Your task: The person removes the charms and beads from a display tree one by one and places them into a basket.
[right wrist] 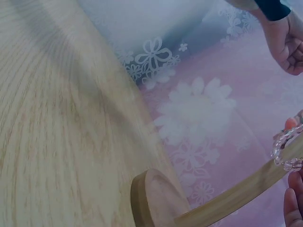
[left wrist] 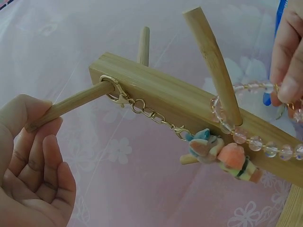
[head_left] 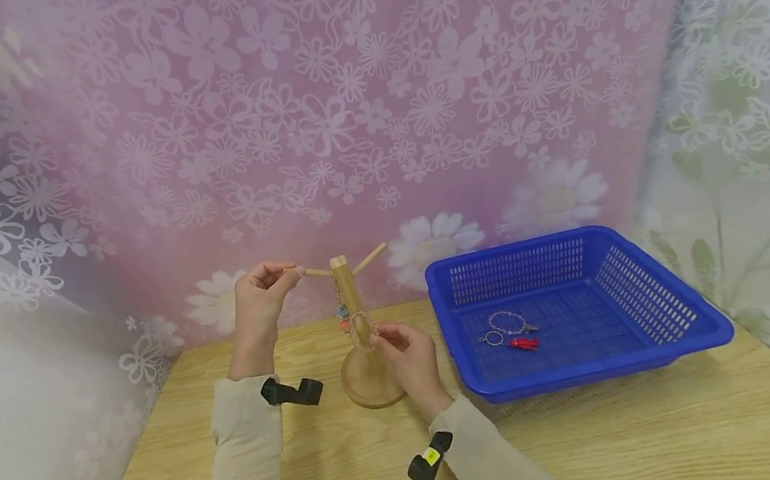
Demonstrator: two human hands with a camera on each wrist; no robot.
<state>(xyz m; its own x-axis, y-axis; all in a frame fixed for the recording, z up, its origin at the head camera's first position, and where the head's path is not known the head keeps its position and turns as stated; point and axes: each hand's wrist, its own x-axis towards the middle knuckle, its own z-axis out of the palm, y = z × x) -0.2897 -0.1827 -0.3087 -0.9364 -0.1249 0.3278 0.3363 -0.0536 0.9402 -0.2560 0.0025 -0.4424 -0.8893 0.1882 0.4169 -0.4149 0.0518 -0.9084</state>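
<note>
A wooden peg stand (head_left: pixel 350 291) with a round base stands upright on the table. My left hand (head_left: pixel 257 306) pinches the tip of its upper left peg (left wrist: pixel 78 100) between thumb and fingers. From that peg hangs a keychain (left wrist: pixel 154 114) by a gold clasp, with a small plush figure (left wrist: pixel 232 158) at its lower end. My right hand (head_left: pixel 413 363) pinches a bracelet (left wrist: pixel 255 143) of clear pink beads, whose loop passes around a lower peg (left wrist: pixel 213 61). In the right wrist view, only part of the bracelet (right wrist: pixel 276 152) and some fingertips show at the right edge.
Right of the stand sits a blue plastic basket (head_left: pixel 584 364). Inside lie a beaded bracelet (head_left: pixel 507 313), a ring (head_left: pixel 492 339) and a red charm (head_left: pixel 524 344). A flowered curtain (head_left: pixel 343 118) hangs behind the wooden table (head_left: pixel 354 473).
</note>
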